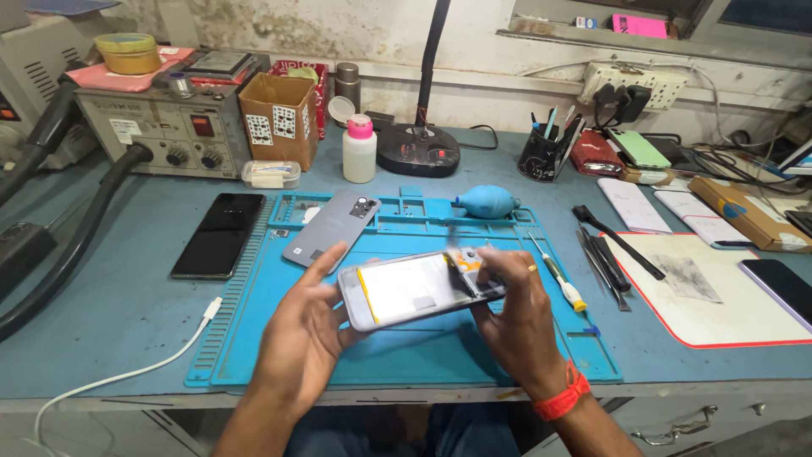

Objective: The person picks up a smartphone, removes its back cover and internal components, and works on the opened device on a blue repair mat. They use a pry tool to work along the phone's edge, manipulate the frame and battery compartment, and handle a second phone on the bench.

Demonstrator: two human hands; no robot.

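Note:
My left hand (pixel 309 326) holds the left end of an opened phone (pixel 406 288), tilted above the blue work mat (pixel 254 355). The phone's inside faces up, showing a pale battery and a circuit area at its right end. My right hand (pixel 516 309) grips that right end, fingers over the circuit area; an orange band is on the wrist. A grey phone back cover (pixel 331 227) lies on the mat just beyond my left hand.
A black phone (pixel 218 234) lies left of the mat and a white cable (pixel 144 372) runs along the front left. A screwdriver (pixel 558 275), black tools (pixel 605 254), a blue air blower (pixel 486 201), a white bottle (pixel 359 151) and a lamp base (pixel 419 151) sit around.

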